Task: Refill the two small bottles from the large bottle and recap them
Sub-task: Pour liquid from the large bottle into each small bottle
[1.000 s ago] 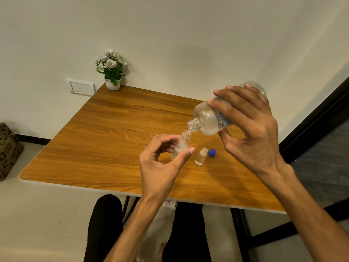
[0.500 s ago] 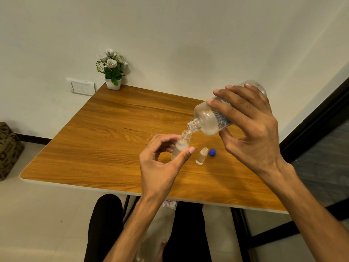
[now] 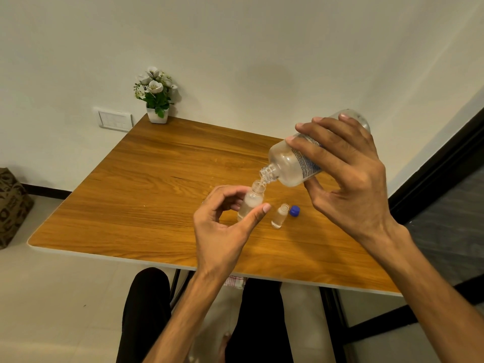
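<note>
My right hand point(image 3: 348, 176) grips the large clear bottle point(image 3: 290, 163), tilted with its open neck down over the mouth of a small clear bottle point(image 3: 252, 203). That small bottle stands on the wooden table point(image 3: 157, 184), held between the thumb and fingers of my left hand point(image 3: 222, 231). It looks partly filled with clear liquid. A second, smaller open bottle point(image 3: 279, 215) stands just to its right. A blue cap point(image 3: 294, 211) lies on the table beside that one. No other caps show.
A small potted plant with white flowers point(image 3: 156, 96) stands at the table's far left corner by the wall. A wall switch plate point(image 3: 114, 119) is left of it. A patterned bag point(image 3: 11, 205) sits on the floor at left. My legs are under the near table edge.
Hardly anything has moved. The large bottle stays tilted over the small bottle, and both hands keep their grips.
</note>
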